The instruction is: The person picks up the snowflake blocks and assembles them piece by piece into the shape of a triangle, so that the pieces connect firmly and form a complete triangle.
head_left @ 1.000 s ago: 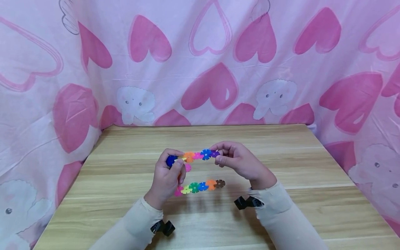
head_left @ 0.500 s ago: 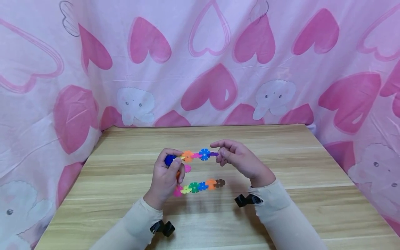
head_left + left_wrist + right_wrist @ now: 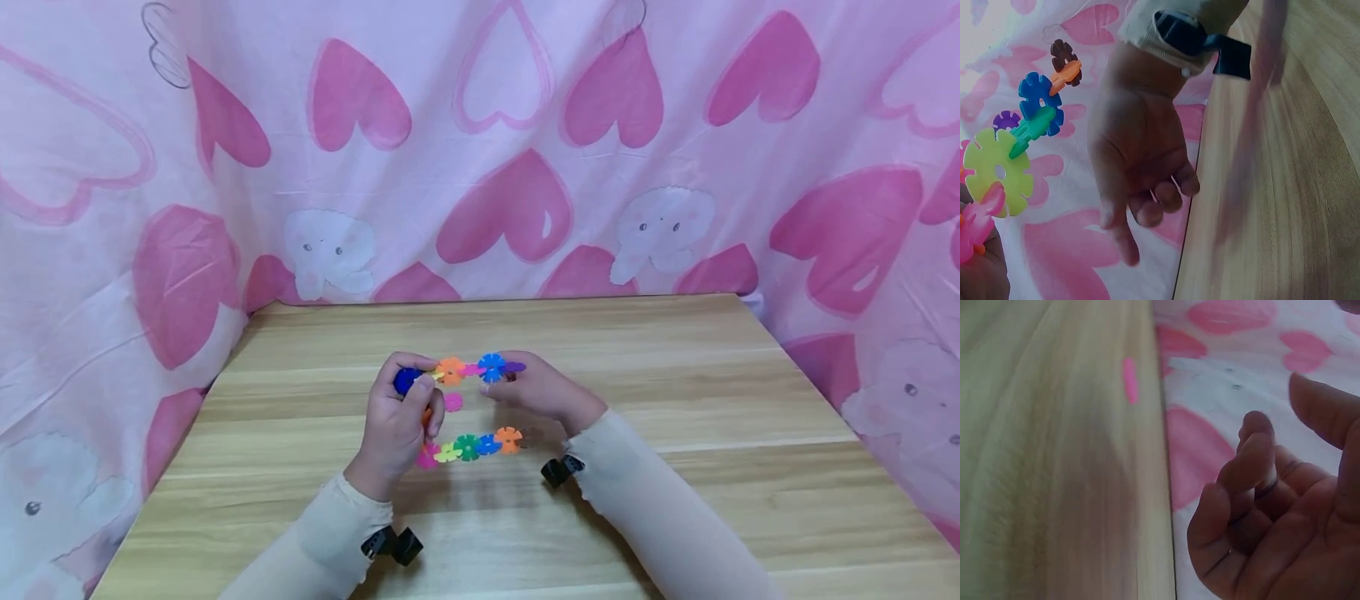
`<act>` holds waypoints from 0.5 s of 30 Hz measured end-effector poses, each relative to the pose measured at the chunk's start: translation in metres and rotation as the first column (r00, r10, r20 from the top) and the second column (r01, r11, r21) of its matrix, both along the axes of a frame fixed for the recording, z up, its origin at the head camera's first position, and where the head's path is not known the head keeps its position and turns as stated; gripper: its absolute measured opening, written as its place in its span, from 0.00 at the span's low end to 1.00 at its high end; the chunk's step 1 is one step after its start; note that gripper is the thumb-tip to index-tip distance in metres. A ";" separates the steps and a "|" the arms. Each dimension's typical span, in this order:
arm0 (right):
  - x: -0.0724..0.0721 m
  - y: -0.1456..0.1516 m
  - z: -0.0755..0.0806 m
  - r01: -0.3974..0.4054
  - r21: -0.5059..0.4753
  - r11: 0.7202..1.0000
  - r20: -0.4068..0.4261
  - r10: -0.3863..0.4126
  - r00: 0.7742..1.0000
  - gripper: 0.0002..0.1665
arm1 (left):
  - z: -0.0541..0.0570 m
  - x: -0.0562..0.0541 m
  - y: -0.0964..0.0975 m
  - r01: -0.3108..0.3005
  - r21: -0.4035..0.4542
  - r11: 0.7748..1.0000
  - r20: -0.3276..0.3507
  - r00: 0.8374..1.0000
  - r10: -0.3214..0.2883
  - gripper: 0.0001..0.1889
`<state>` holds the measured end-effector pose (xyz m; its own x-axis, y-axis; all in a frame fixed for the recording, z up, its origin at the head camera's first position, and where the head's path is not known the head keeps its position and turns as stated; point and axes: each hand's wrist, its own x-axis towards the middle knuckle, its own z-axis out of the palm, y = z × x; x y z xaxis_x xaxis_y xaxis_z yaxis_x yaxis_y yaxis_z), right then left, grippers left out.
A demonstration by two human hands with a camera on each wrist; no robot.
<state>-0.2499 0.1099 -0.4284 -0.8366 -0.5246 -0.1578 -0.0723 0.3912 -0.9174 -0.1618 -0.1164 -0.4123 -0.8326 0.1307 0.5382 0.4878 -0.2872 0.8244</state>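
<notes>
My left hand [image 3: 401,417] grips a chain of slotted plastic flower discs near its bend. From it, one row with an orange disc [image 3: 451,372], a light blue disc [image 3: 492,367] and a purple disc [image 3: 515,367] runs rightward. A nearer row holds a green disc [image 3: 467,447] and an orange disc [image 3: 508,439]; the left wrist view shows it ending in a brown disc [image 3: 1065,59]. A dark blue disc [image 3: 407,381] sits at my left fingers. My right hand [image 3: 543,390] is behind the far row's end; its fingers [image 3: 1254,450] are loosely bent and hold nothing.
A single pink disc [image 3: 453,402] lies on the wooden table [image 3: 675,375] between the two rows. Pink heart-patterned cloth [image 3: 502,208] hangs behind the table and at both sides. Each sleeve carries a black wrist camera [image 3: 393,546].
My right hand has let go of the purple disc and moved left behind the far row's end. My left hand keeps its hold on the chain in nearly the same place.
</notes>
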 end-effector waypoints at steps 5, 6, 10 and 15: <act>-0.007 -0.020 -0.002 0.026 0.125 0.992 0.113 -0.040 0.993 0.17 | 0.000 0.001 -0.002 -0.002 -0.002 1.000 0.015 1.000 0.002 0.07; -0.008 -0.023 -0.002 0.036 0.152 0.988 0.148 -0.059 0.987 0.19 | 0.001 0.001 -0.002 0.000 0.000 1.000 0.017 1.000 0.000 0.07; -0.012 -0.034 -0.003 0.025 0.290 0.957 0.207 -0.088 0.974 0.30 | 0.001 0.001 -0.002 0.003 0.010 1.000 0.027 1.000 -0.003 0.07; -0.015 -0.042 -0.002 -0.085 0.410 0.908 0.307 -0.049 0.951 0.35 | 0.001 0.001 -0.002 0.006 0.015 1.000 0.032 0.999 -0.006 0.08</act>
